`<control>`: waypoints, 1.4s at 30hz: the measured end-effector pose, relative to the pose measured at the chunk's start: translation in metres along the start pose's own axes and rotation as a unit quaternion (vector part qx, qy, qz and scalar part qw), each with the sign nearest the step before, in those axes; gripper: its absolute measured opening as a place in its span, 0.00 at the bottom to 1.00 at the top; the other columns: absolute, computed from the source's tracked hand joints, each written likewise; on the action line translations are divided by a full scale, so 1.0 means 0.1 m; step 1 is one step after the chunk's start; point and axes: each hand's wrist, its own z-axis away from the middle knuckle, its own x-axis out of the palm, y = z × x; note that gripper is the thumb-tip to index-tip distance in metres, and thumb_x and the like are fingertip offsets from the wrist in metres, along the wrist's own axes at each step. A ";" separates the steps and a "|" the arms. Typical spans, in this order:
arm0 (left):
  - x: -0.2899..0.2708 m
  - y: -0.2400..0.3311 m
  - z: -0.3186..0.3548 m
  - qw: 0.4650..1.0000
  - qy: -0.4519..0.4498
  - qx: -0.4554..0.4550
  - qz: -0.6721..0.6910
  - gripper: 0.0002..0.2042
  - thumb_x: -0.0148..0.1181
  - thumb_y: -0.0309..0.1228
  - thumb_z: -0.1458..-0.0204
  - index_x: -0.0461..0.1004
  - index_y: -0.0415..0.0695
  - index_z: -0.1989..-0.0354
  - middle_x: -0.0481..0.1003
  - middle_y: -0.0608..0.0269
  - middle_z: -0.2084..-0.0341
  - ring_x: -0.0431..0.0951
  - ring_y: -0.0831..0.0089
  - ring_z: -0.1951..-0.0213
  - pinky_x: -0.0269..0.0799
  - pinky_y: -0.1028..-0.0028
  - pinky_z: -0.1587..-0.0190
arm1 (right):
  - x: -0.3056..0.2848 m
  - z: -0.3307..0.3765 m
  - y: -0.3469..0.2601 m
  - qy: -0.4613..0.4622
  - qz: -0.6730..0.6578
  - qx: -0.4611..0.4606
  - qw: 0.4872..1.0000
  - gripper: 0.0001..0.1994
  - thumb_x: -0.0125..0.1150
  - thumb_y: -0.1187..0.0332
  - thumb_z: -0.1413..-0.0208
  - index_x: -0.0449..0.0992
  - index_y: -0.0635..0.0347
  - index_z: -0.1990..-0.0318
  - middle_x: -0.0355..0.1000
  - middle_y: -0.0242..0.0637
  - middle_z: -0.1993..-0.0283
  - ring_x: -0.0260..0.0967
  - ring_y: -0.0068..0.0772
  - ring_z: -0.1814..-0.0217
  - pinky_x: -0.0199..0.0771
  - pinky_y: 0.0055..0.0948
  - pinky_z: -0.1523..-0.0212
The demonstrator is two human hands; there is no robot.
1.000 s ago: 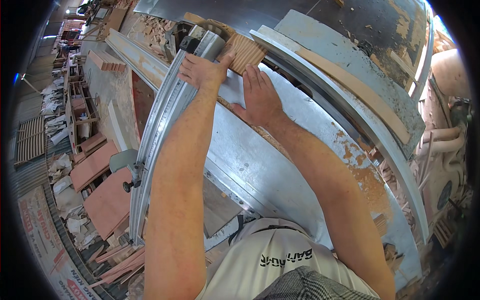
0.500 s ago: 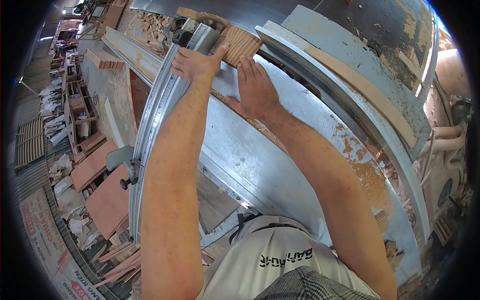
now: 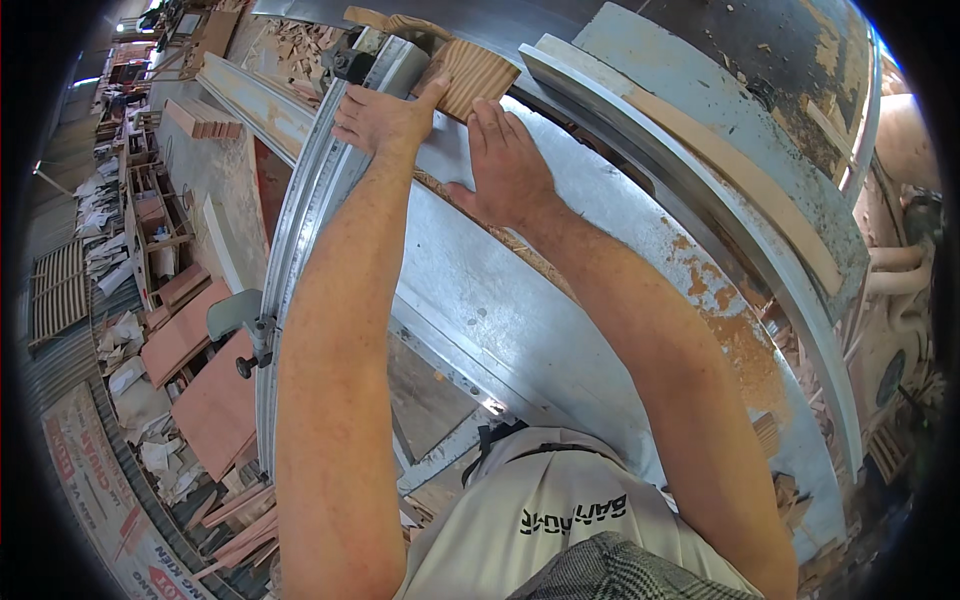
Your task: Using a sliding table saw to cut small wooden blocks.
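Observation:
A striped wooden block (image 3: 480, 80) lies at the far end of a metal sliding table (image 3: 500, 310), up against a long aluminium fence (image 3: 318, 165). My left hand (image 3: 385, 120) curls its fingers over the fence top, while its thumb presses on the block's left side. Flat against the block's near edge rest the fingers of my right hand (image 3: 508, 165), its thumb spread toward the fence. Beyond the block, a curved wooden piece (image 3: 405, 25) shows partly at the fence's far end, next to a black clamp-like fitting (image 3: 350, 65). The block's underside is hidden.
On the right runs a curved-looking metal rail (image 3: 690, 150) with a wooden strip (image 3: 745, 185) beside it. A green-grey stop (image 3: 232, 315) with a black knob is fixed to the fence. Reddish boards (image 3: 215, 400) and offcuts lie at left; pale ducts (image 3: 900, 275) stand at right.
Both hands and the wooden block have shifted slightly away and to the left, along with the fence. My hold looks the same.

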 end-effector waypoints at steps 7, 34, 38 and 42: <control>0.03 -0.03 -0.02 1.000 0.019 0.008 -0.004 0.71 0.71 0.73 0.68 0.46 0.25 0.29 0.56 0.37 0.32 0.48 0.44 0.27 0.29 0.47 0.24 | -0.03 -0.01 -0.02 -0.038 0.027 0.007 0.999 0.47 0.62 0.42 0.42 0.59 0.82 0.32 0.51 0.64 0.25 0.46 0.57 0.19 0.40 0.44 0.19; 0.10 -0.06 -0.04 1.000 0.022 0.005 -0.003 0.72 0.70 0.75 0.69 0.45 0.25 0.28 0.54 0.37 0.31 0.47 0.43 0.26 0.28 0.47 0.24 | -0.04 0.01 -0.03 0.006 0.012 -0.002 1.000 0.46 0.69 0.46 0.47 0.62 0.84 0.36 0.55 0.65 0.28 0.49 0.57 0.22 0.45 0.44 0.20; 0.09 -0.04 -0.03 1.000 0.020 0.002 -0.003 0.71 0.70 0.74 0.68 0.46 0.26 0.29 0.55 0.37 0.31 0.48 0.44 0.26 0.28 0.48 0.24 | -0.02 0.01 -0.01 0.008 0.014 -0.008 1.000 0.47 0.66 0.44 0.47 0.64 0.85 0.37 0.56 0.66 0.28 0.49 0.58 0.22 0.43 0.45 0.20; 0.08 -0.04 -0.02 1.000 0.016 -0.001 -0.007 0.70 0.70 0.74 0.68 0.47 0.26 0.29 0.55 0.37 0.31 0.48 0.44 0.27 0.29 0.48 0.24 | -0.01 0.02 -0.01 0.008 0.010 -0.005 1.000 0.46 0.67 0.45 0.47 0.64 0.84 0.37 0.56 0.66 0.28 0.50 0.59 0.22 0.44 0.46 0.20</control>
